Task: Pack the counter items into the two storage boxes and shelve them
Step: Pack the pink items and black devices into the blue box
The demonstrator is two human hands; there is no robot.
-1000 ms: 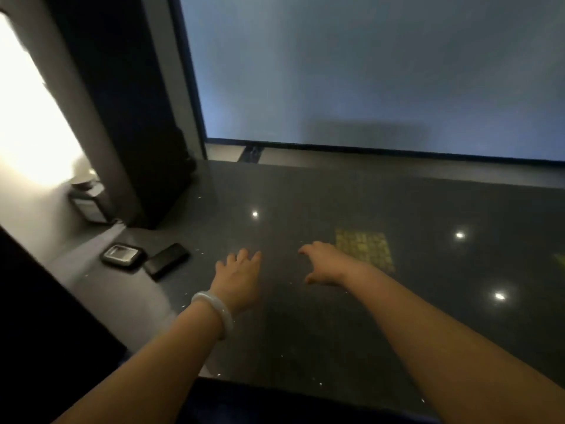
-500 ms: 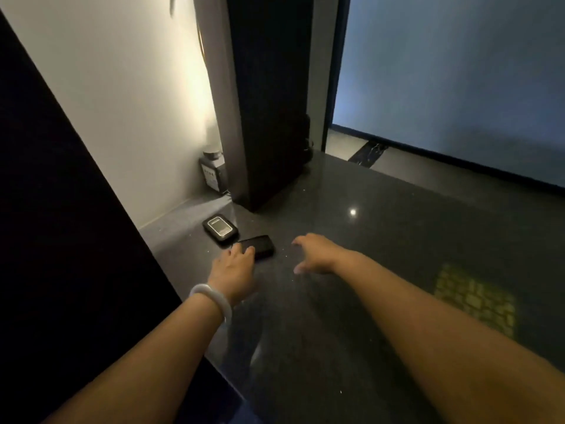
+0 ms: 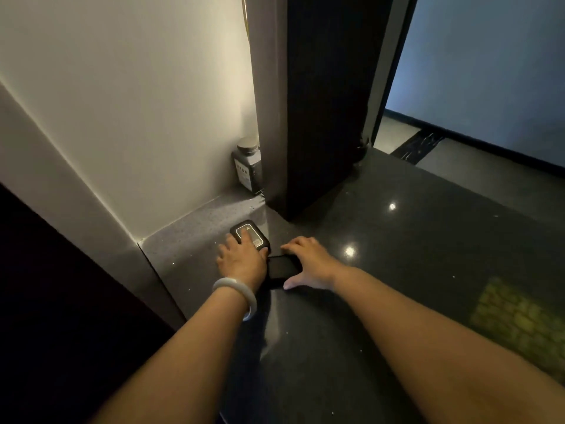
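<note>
Your left hand has just landed on the screened device at the bench corner; your right hand spans the black slab beside it. Both hands seem spread, unclamped; lifting comes next.

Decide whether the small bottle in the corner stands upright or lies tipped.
Upright: the bottle stands on its base on the counter, its round cap on top.

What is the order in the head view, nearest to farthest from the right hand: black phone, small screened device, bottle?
1. black phone, between the right hand's thumb and fingers.
2. small screened device, just left, under the left hand.
3. bottle, far back in the wall corner.
</note>
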